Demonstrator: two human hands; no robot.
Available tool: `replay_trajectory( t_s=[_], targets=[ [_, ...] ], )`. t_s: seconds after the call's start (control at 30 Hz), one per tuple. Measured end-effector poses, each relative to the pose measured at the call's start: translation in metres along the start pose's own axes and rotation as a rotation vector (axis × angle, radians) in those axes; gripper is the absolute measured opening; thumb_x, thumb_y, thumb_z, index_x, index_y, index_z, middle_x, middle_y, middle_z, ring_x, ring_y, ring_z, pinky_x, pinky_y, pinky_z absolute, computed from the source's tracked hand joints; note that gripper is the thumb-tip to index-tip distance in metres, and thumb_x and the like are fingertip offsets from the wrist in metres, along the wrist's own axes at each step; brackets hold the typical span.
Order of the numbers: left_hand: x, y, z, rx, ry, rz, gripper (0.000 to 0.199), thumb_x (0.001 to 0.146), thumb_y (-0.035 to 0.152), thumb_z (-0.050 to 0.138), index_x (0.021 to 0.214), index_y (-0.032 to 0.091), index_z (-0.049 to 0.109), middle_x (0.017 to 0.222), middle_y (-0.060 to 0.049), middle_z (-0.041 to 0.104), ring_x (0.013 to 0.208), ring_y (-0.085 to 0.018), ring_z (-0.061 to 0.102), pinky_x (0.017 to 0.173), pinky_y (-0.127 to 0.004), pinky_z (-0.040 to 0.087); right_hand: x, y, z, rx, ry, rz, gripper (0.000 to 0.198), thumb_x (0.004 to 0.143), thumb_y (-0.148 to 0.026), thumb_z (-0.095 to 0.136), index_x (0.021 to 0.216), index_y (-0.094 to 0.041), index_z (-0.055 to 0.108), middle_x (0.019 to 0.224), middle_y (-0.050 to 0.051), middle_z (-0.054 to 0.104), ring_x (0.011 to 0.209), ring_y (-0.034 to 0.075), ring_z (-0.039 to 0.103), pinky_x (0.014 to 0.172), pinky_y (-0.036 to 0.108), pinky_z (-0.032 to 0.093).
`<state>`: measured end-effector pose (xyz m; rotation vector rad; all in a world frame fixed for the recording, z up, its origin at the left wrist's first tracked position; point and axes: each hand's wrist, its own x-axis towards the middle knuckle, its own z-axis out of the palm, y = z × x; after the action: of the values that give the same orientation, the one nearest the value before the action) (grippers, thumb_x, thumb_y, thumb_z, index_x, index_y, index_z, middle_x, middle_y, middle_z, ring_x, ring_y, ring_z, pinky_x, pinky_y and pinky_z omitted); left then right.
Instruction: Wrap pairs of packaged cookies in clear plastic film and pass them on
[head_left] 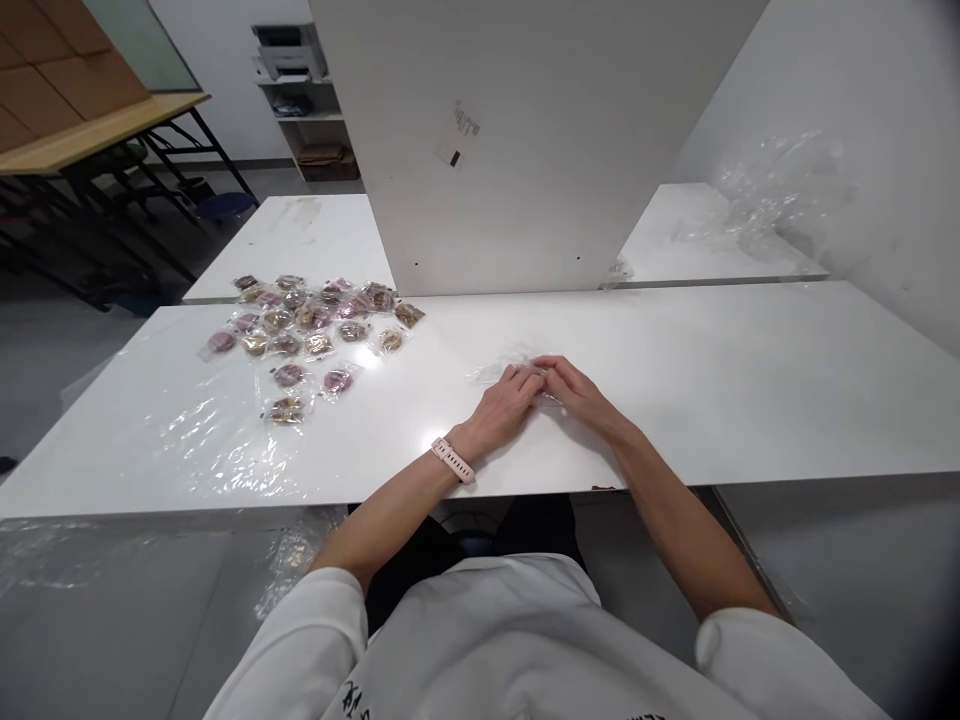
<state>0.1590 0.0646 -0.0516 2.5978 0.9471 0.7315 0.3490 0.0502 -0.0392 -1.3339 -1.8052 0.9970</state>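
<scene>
At the middle of the white table [690, 400], my left hand [506, 403] and my right hand [574, 390] meet over a clear plastic bag [491, 370]. The fingers of both hands are closed on the film, which spreads out flat beyond the left fingertips. A small pinkish spot shows near the fingertips, but my fingers cover most of whatever is there. Away to the left lie several small clear packets [319, 343] with round pink, tan and brown pieces in them, loosely heaped and partly overlapping.
A tall white panel [517, 150] stands behind the table. Clear plastic sheeting [225, 450] lies at the front left and hangs over the edge. More crumpled film [780, 190] sits at the back right. A printer [289, 50] stands on a far shelf.
</scene>
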Motion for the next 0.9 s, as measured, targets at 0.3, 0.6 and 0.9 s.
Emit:
replay_trajectory(
  t_s=[0.3, 0.6, 0.9],
  targets=[
    [0.012, -0.008, -0.017, -0.177, 0.023, -0.234, 0.035, 0.094, 0.032, 0.061, 0.127, 0.020, 0.055, 0.114, -0.009, 0.067, 0.112, -0.026, 0.056, 0.097, -0.044, 0.047, -0.022, 0.010, -0.002, -0.161, 0.114, 0.062, 0.050, 0.095, -0.060, 0.048, 0.122, -0.022, 0.065, 0.104, 0.009, 0.071, 0.084, 0.022, 0.065, 0.077, 0.039, 0.053],
    [0.046, -0.014, -0.017, -0.349, 0.008, -0.688, 0.029, 0.093, 0.048, 0.056, 0.111, 0.025, 0.054, 0.064, 0.005, 0.058, 0.065, -0.017, 0.056, 0.072, -0.030, 0.039, 0.016, 0.004, -0.003, -0.698, 0.293, -0.119, 0.051, 0.100, -0.049, 0.043, 0.142, -0.021, 0.052, 0.147, 0.016, 0.052, 0.129, 0.034, 0.052, 0.103, 0.051, 0.043],
    [0.044, -0.029, -0.007, -0.537, 0.291, -0.755, 0.037, 0.096, 0.038, 0.048, 0.130, 0.023, 0.050, 0.126, -0.010, 0.064, 0.085, -0.016, 0.064, 0.081, -0.033, 0.048, 0.023, 0.025, 0.010, -0.839, 0.114, -0.303, 0.048, 0.102, -0.041, 0.046, 0.144, -0.020, 0.053, 0.130, 0.014, 0.066, 0.108, 0.028, 0.064, 0.092, 0.042, 0.049]
  ],
)
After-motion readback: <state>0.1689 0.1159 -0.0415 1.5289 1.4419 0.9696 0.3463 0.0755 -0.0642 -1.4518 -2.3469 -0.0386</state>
